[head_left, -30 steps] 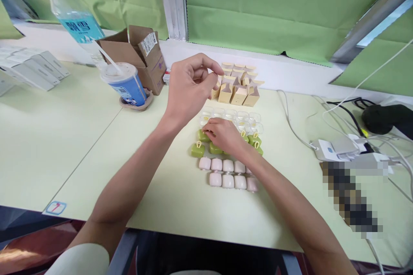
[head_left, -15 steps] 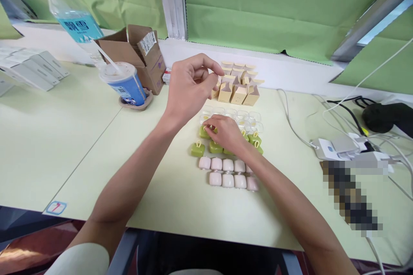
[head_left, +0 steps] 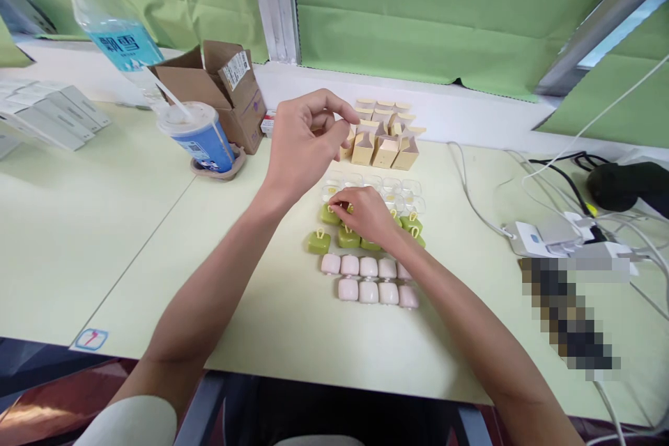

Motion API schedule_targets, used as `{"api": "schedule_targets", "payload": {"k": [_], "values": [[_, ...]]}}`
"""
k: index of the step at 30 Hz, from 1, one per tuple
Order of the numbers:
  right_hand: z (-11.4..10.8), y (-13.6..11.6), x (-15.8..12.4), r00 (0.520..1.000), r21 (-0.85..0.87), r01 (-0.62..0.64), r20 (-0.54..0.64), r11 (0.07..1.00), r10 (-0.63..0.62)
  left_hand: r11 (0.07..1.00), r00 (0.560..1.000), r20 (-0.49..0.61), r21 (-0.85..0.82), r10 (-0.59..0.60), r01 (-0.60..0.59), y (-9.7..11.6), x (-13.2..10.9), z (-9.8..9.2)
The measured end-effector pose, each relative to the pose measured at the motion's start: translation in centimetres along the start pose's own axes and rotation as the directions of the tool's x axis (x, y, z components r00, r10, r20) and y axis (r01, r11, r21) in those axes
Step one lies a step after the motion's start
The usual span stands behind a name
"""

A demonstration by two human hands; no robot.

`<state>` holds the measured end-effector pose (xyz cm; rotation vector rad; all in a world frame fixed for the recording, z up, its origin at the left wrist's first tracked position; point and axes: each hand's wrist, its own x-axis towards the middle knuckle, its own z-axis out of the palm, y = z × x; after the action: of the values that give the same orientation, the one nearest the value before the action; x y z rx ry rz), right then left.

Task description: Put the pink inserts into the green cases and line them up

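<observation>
My left hand [head_left: 306, 143] is raised above the table with its fingers curled and pinched together; what they hold is hidden. My right hand [head_left: 366, 214] rests low on the rows of small green cases [head_left: 318, 242], its fingertips closed round one green case [head_left: 331, 213] at the row's left end. Clear plastic cases [head_left: 408, 188] lie just behind the green ones. Two rows of pink cases [head_left: 367, 279] lie in front. Small tan paper boxes [head_left: 387, 143] stand in rows behind my left hand.
A blue paper cup with a straw [head_left: 197, 136] stands at the left, beside an open cardboard box [head_left: 222, 87]. A water bottle [head_left: 112, 31] and white boxes [head_left: 47, 111] are further left. Cables and white chargers [head_left: 548, 237] crowd the right side.
My right hand has drawn its fingertips round the green case at the row's left end. My left hand has barely moved.
</observation>
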<state>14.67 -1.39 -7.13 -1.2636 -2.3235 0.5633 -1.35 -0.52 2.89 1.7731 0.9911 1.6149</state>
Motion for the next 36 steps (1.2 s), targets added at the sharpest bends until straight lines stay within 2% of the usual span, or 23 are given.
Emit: {"api": "schedule_targets", "payload": {"k": [8, 20, 23, 25, 28, 29, 31, 33, 34, 36], "values": [[0.2, 0.3, 0.0, 0.999, 0.040, 0.040, -0.011, 0.998, -0.040, 1.000, 1.000, 0.030, 0.015, 0.011, -0.011, -0.7, 0.0, -0.2], [0.2, 0.5, 0.0, 0.998, 0.019, 0.026, -0.057, 0.999, -0.025, 1.000, 0.997, 0.071, 0.002, -0.012, 0.012, -0.7, 0.0, 0.1], [-1.2, 0.6, 0.1, 0.993, 0.003, 0.002, -0.119, 1.000, -0.001, 0.998, 0.995, 0.083, 0.044, -0.058, 0.054, -1.1, 0.4, -0.2], [-3.1, 1.0, 0.0, 0.979, 0.000, -0.062, -0.195, 0.998, 0.061, 0.975, 0.982, 0.111, 0.182, -0.152, 0.130, -1.9, 0.7, -0.7], [-7.1, 2.6, -0.5, 0.918, -0.010, -0.252, -0.319, 0.968, 0.235, 0.827, 0.918, 0.176, 0.518, -0.355, 0.220, -3.9, 1.3, -1.6], [-8.3, 3.4, -0.9, 0.883, -0.033, -0.347, -0.348, 0.937, 0.315, 0.749, 0.877, 0.192, 0.618, -0.441, 0.241, -4.7, 1.4, -1.8], [-10.3, 5.2, -1.5, 0.792, -0.127, -0.559, -0.376, 0.820, 0.481, 0.591, 0.755, 0.192, 0.749, -0.627, 0.300, -6.2, 1.5, -2.0], [-11.2, 7.1, -2.1, 0.710, -0.160, -0.697, -0.292, 0.699, 0.641, 0.500, 0.629, 0.189, 0.786, -0.754, 0.363, -7.3, 1.5, -1.7], [-11.4, 7.8, -2.3, 0.680, -0.146, -0.732, -0.217, 0.666, 0.700, 0.486, 0.582, 0.197, 0.780, -0.789, 0.395, -7.7, 1.5, -1.5], [-11.2, 9.0, -2.5, 0.656, -0.079, -0.755, -0.059, 0.651, 0.753, 0.494, 0.526, 0.229, 0.747, -0.819, 0.444, -8.2, 1.3, -1.1]]}}
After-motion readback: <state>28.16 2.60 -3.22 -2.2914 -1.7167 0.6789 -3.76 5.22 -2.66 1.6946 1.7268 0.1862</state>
